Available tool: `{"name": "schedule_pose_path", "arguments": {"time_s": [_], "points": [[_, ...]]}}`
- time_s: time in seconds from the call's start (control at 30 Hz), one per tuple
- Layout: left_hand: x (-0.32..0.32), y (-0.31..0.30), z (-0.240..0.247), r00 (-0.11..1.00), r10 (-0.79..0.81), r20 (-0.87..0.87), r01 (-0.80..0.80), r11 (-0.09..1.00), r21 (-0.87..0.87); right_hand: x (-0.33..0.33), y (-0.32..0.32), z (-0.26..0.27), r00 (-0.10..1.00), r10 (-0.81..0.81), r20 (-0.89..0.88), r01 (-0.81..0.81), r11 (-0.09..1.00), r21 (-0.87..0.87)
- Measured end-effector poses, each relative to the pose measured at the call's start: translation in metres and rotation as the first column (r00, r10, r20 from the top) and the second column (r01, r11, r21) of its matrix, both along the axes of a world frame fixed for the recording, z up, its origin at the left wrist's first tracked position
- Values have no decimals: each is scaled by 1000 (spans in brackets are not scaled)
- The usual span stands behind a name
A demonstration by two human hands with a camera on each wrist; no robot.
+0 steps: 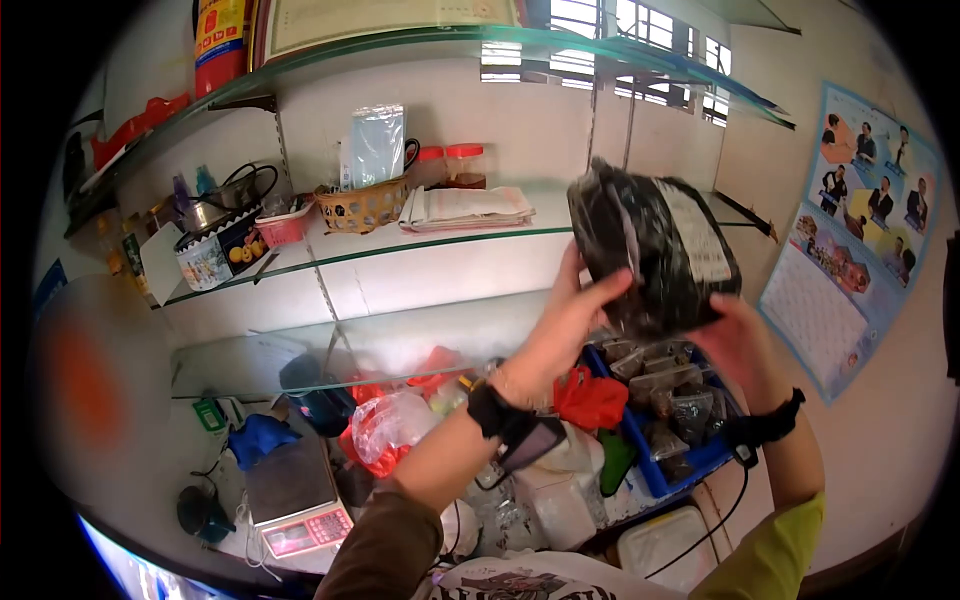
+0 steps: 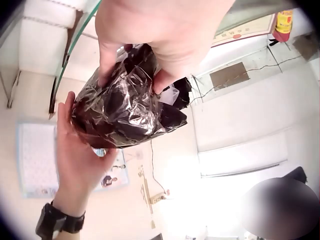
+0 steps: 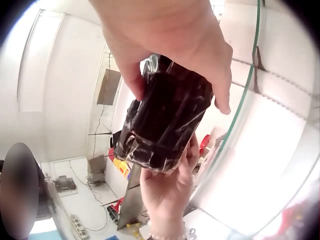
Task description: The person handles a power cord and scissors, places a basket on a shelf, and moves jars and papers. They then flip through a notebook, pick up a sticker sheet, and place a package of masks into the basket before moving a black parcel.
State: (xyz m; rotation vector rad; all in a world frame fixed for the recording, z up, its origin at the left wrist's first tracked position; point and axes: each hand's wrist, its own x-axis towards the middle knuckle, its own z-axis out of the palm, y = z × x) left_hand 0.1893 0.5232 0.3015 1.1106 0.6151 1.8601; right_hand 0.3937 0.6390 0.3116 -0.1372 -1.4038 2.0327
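A black plastic-wrapped parcel with a white printed label is held up in front of the glass shelves. My left hand grips its left side, thumb across the near face. On the lower right side, my right hand holds it with fingers partly hidden behind. In the left wrist view the shiny wrapping looks crumpled, with loose plastic sticking out at one end. The right wrist view shows a smoother dark face of the parcel between both hands.
Below the parcel sits a blue crate of small bagged goods, beside a red bag. A scale stands at the lower left. Glass shelves carry a wicker basket and papers. A calendar poster hangs on the right wall.
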Motion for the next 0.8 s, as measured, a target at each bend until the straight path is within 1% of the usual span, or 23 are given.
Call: {"name": "schedule_pose_path", "arguments": {"time_s": [0.03, 0.07, 0.1, 0.13, 0.17, 0.2, 0.27, 0.3, 0.37, 0.4, 0.43, 0.5, 0.53, 0.57, 0.6, 0.63, 0.67, 0.7, 0.73, 0.8], "points": [[-10, 9, 11, 999, 36, -34, -35, 999, 35, -10, 26, 3, 991, 109, -79, -110, 994, -19], [-17, 19, 19, 998, 45, -36, -44, 998, 39, -24, 39, 15, 964, 214, -159, -220, 975, -27], [-21, 31, 24, 991, 126, -41, -124, 992, 36, -38, 44, 25, 975, 42, -219, -73, 988, -137], [-24, 42, 30, 978, 204, -43, -203, 979, 29, -59, 32, 42, 957, -137, -254, 70, 964, -256], [-24, 52, 37, 960, 277, -49, -276, 961, 35, -76, 43, 46, 947, -147, -286, 92, 976, -200], [-26, 61, 45, 942, 327, -67, -320, 942, 98, -96, 54, 45, 937, -73, -343, 30, 991, -129], [-55, 101, 49, 891, 430, -146, -399, 894, 203, -126, 69, 49, 945, -54, -321, -2, 985, -172], [-64, 110, 54, 891, 432, -138, -399, 891, 215, -137, 83, 52, 947, -46, -319, -9, 986, -169], [-76, 123, 62, 892, 436, -118, -425, 899, 105, -156, 111, 54, 946, -154, -286, 92, 972, -218], [-81, 130, 63, 895, 432, -110, -428, 902, 57, -166, 123, 54, 945, -152, -289, 91, 972, -215], [-88, 134, 66, 895, 432, -110, -428, 902, 58, -176, 131, 51, 952, -166, -258, 101, 964, -247], [-106, 140, 67, 944, 329, -41, -331, 939, -97, -199, 149, 40, 959, -204, -195, 135, 939, -317], [-130, 161, 59, 967, 255, -22, -255, 955, -150, -210, 159, 34, 961, -225, -161, 158, 924, -348], [-129, 159, 58, 967, 256, 7, -252, 955, -156, -221, 161, 31, 952, -273, -139, 205, 905, -373], [-128, 156, 59, 965, 259, 32, -251, 954, -163, -231, 164, 29, 932, -362, -19, 326, 860, -393], [-135, 160, 56, 966, 256, 32, -247, 954, -170, -238, 163, 30, 930, -367, 1, 334, 846, -416], [-146, 166, 55, 961, 271, 54, -253, 942, -221, -245, 162, 29, 929, -369, 20, 340, 831, -441], [-156, 171, 52, 955, 287, 72, -258, 928, -270, -250, 162, 29, 909, -410, 73, 399, 805, -440], [-156, 169, 56, 955, 288, 68, -259, 926, -275, -253, 157, 29, 909, -409, 74, 397, 803, -445], [-153, 160, 65, 947, 257, 192, -181, 923, -340, -259, 144, 31, 869, -493, 36, 470, 803, -367]]}}
